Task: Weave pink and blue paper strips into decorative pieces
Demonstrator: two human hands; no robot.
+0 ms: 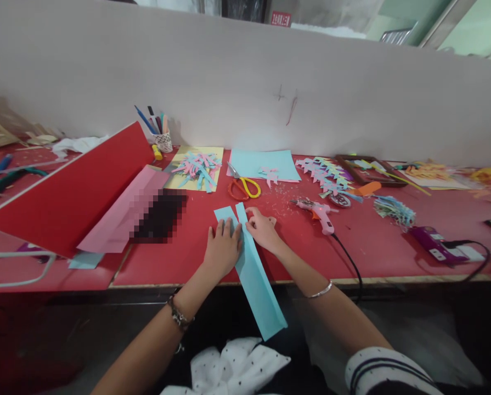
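A long light-blue paper sheet (257, 285) lies slantwise, its near end hanging past the table edge. At its far end it is split, with a narrow strip (241, 211) standing apart from the wider part. My left hand (224, 246) presses on the paper with fingers spread flat. My right hand (263, 227) is closed, thumb and fingers pinching the right edge near the strip's top. Just beyond the hands lie scissors (245, 187) with one red and one yellow handle, blades apart. A pink glue gun (317, 213) rests to the right.
Cut paper strips (198, 167) lie on a yellow sheet (182, 156). Behind are a blue sheet (265, 159) and folded paper chains (323, 175). At left, a red board (84, 186) leans over pink paper (117, 219). A purple power strip (434, 245) sits at right; a pen cup (163, 141) stands behind.
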